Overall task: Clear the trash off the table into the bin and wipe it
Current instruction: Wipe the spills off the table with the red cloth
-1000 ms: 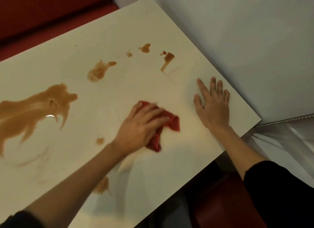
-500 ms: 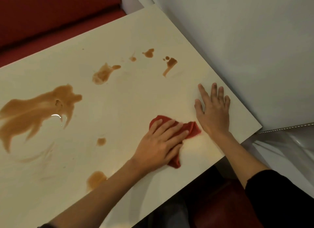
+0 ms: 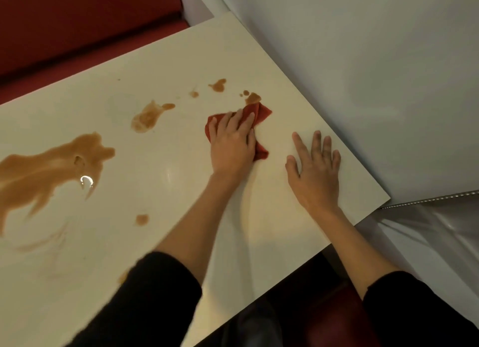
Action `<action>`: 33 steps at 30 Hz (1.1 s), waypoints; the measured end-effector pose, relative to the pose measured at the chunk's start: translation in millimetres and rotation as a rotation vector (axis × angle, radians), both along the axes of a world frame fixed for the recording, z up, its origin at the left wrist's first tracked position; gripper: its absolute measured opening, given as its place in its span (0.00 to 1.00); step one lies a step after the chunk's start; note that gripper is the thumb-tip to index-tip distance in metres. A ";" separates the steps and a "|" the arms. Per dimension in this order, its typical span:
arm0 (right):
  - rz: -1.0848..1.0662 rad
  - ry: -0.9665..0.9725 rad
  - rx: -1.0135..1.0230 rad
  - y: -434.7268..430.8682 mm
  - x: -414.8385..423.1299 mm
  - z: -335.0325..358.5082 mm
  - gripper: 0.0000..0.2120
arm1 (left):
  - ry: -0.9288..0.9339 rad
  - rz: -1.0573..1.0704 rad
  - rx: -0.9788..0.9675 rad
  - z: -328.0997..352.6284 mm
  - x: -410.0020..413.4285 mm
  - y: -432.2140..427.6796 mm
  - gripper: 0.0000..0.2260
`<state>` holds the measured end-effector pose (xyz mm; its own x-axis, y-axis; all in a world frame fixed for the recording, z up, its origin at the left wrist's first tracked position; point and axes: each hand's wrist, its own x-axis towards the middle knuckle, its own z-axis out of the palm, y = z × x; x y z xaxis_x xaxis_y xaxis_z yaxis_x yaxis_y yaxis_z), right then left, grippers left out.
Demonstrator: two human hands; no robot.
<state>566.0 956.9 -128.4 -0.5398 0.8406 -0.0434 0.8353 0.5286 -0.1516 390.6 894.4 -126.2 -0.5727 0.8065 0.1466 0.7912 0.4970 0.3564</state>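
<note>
Currently I note the left hand pressed flat on a crumpled red cloth, fingers fairly straight across it. The cloth lies on the cream desk, just left of the right hand, which rests palm-down with fingers spread, apart from the cloth. A small brown stain touches the cloth's far edge. A large brown puddle sits well left of the left hand.

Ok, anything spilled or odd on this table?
Yes: brown spills on the table: a large puddle at the left, smaller splashes farther back. The left hand presses a red cloth against one splash.
</note>
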 end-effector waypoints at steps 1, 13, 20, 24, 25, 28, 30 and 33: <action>-0.001 0.009 0.006 0.5 0.1 -0.8 0.26 | -0.011 0.041 0.013 1.7 19.2 -3.9 0.18; -0.017 0.077 0.049 1.7 -2.1 -7.0 0.26 | 0.077 -0.417 -0.021 0.1 5.3 -7.4 0.20; -0.024 0.115 0.045 -0.4 -1.5 -5.9 0.25 | 0.082 0.191 -0.022 -6.2 -10.9 1.5 0.21; -0.033 0.108 0.076 -0.3 -3.1 -5.4 0.25 | 0.157 0.084 -0.008 -6.1 44.0 -21.6 0.20; -0.031 0.109 0.088 -0.5 -3.1 -5.7 0.25 | 0.158 -0.012 -0.018 -5.6 51.4 -19.6 0.20; -0.028 0.121 0.099 0.2 -3.3 -7.2 0.25 | 0.127 -0.261 -0.022 -2.4 37.4 13.0 0.21; -0.036 0.126 0.098 0.5 -3.3 -7.4 0.25 | 0.127 -0.350 -0.052 -0.2 11.4 40.4 0.21; -0.045 0.128 0.093 0.3 -3.1 -8.2 0.25 | 0.114 -0.247 -0.098 -1.3 -28.0 60.3 0.22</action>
<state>562.9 957.2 -136.6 -0.4973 0.8615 0.1025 0.8355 0.5074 -0.2109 362.6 954.7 -127.5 -0.3417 0.9330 0.1131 0.9246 0.3122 0.2182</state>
